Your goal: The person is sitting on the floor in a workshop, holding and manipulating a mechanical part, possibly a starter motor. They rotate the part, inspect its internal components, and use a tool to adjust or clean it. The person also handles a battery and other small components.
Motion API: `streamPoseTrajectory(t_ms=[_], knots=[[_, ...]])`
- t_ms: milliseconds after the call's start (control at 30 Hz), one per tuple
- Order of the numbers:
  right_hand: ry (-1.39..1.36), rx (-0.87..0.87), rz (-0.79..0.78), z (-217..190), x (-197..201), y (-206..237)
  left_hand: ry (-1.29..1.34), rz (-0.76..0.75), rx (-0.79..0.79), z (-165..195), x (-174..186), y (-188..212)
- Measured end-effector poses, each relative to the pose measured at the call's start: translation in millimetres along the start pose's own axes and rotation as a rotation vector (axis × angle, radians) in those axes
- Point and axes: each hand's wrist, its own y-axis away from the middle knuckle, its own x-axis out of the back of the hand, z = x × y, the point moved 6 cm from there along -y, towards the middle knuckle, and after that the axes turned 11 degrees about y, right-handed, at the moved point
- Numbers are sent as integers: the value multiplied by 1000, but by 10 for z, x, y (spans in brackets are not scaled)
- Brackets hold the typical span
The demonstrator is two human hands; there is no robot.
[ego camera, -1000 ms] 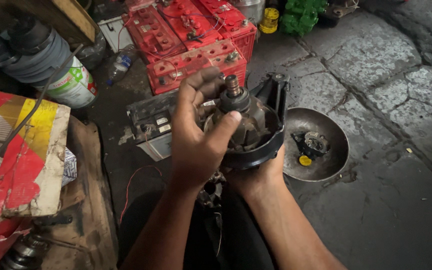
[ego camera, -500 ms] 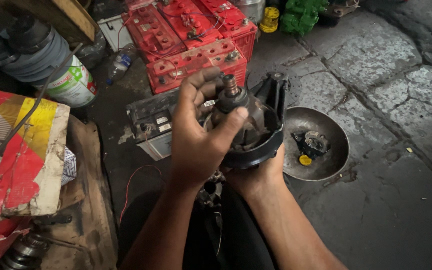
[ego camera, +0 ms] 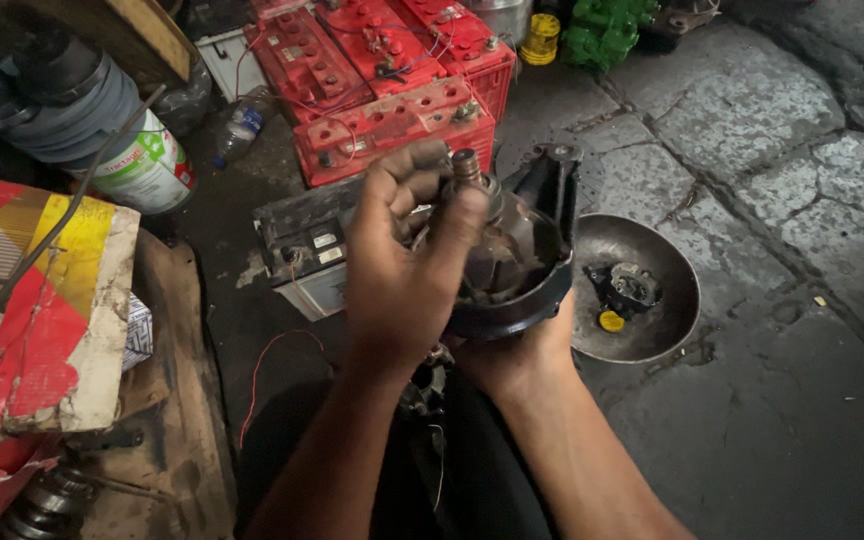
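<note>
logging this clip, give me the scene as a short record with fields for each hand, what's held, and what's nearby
left hand: left hand on top of the motor part, fingertips at its metal shaft
right hand: right hand cups the motor part from below
held: dark round motor part, greasy
nearby right: metal bowl on the stone floor, small parts inside
nearby behind: red batteries
nearby left: red and yellow box

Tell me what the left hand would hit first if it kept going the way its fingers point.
Probably the metal shaft that the left hand already touches; beyond it, the red batteries, though depth is unclear.
</note>
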Motion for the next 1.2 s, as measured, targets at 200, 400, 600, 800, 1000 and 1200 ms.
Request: streamPoseTrajectory(t_ms=[200, 400, 600, 800, 1000, 1200], knots=[[-11, 6, 0, 22, 36, -1, 157, 22, 103, -116, 56, 11], [-46, 15, -21, 34, 53, -57, -124, -114, -117, 36, 7, 58], [-86, 15, -35, 34, 26, -55, -87, -75, -55, 24, 23, 50], [-16, -23, 82, 63, 118, -54, 210, -17, 55, -84, 104, 11], [-30, -6, 26, 74, 150, -86, 103, 119, 35, -194, 274, -84], [-31, -29, 85, 92, 235, -110, 154, 62, 35, -180, 284, -81]])
